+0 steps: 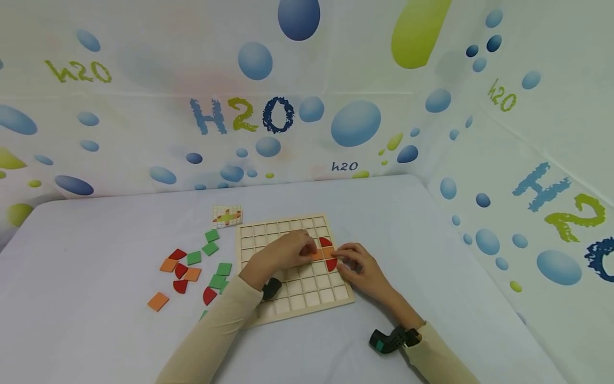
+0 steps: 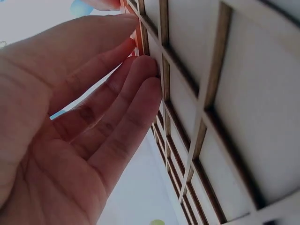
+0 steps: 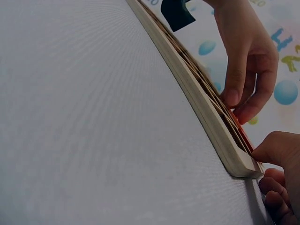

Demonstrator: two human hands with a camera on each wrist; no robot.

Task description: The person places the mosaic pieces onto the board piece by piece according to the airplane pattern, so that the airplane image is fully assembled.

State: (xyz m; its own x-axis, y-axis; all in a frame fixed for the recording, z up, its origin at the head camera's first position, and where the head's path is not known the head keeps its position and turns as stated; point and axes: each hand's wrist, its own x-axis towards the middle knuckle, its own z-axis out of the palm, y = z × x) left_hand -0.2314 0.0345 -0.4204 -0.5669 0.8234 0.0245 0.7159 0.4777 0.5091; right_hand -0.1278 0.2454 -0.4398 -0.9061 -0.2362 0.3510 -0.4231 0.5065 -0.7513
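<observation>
A pale wooden grid board (image 1: 307, 298) lies on the table. Near its right edge sit two red quarter-circle pieces (image 1: 331, 264) with an orange square (image 1: 328, 253) between them. My left hand (image 1: 290, 249) reaches over the board. Its thumb and index finger pinch another orange square (image 1: 317, 256), seen edge-on at the fingertips in the left wrist view; the other fingers touch the grid. At the right edge is my right hand (image 1: 362, 269), its fingertips touching the orange square there. In the right wrist view, one of its fingers (image 3: 268, 151) rests at the board's corner.
Left of the board lie loose green squares (image 1: 224, 269), orange squares (image 1: 158, 301) and red quarter-circles (image 1: 209, 295), several of each. A small pattern card (image 1: 227, 215) lies behind the board's left corner. Printed white sheeting (image 1: 307, 160) rises behind the table.
</observation>
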